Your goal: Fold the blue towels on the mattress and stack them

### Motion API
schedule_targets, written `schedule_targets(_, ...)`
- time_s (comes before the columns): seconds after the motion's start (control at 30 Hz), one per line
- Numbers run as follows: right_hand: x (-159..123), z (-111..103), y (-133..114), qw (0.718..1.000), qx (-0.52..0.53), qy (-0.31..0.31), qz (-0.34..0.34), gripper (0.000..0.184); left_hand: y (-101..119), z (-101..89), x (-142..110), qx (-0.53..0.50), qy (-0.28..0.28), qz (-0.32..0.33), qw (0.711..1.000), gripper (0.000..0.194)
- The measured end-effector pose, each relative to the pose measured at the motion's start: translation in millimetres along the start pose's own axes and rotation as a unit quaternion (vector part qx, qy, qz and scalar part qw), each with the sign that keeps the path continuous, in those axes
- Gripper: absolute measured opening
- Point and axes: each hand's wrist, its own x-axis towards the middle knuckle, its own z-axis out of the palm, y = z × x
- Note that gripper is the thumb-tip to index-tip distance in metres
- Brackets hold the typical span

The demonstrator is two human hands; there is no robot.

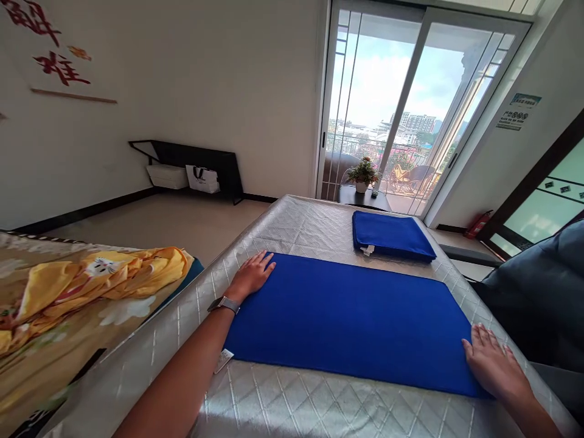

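A blue cloth point(351, 319), smooth and folded into a wide rectangle, lies flat on a mattress point(314, 404) with a quilted, plastic-like cover. My left hand point(252, 274) rests on the cloth's far left corner, fingers stretched out, with a watch on the wrist. At the cloth's right edge, my right hand point(495, 362) lies flat with its fingers extended. Neither hand grips anything. A white tag point(223, 360) sticks out at the near left corner. Beyond the cloth sits a smaller folded blue cloth point(392, 235), also with a white tag.
To the left is another bed point(123, 325) with patterned bedding and a rumpled yellow cloth point(109, 274). A dark padded seat point(542, 298) borders the mattress on the right. Behind stand a potted plant point(363, 173) on a small black table, sliding glass doors and a black bench point(196, 161).
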Motion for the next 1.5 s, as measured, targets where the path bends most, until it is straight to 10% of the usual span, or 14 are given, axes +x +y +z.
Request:
schedule_targets(0.37,13.3,-81.6,-314.6,0.929,0.118,-0.158,-0.312,0.078,2.4,0.1,-3.1,-0.016,0.019,-0.003,1.000,0.060)
schedule_targets(0.53,30.8,-74.6,-379.8,0.903,0.157,-0.194,-0.351,0.087,4.0,-5.7,-5.4,-0.019,0.006,-0.002,1.000,0.059)
schedule_targets(0.7,64.0,-49.2,-336.5,0.929,0.128,-0.205,-0.282,0.088,2.2,-2.6,-4.6,-0.028,0.016,-0.006,0.999,0.059)
schedule_targets(1.13,132.6,2.2,-76.7,0.987,0.016,-0.142,-0.070,0.078,-2.3,0.0,0.9,0.000,0.004,-0.012,1.000,0.062)
schedule_targets(1.5,136.6,14.6,-60.0,0.992,0.014,-0.102,-0.069,0.078,-9.2,1.2,4.5,-0.008,-0.016,-0.010,1.000,0.067)
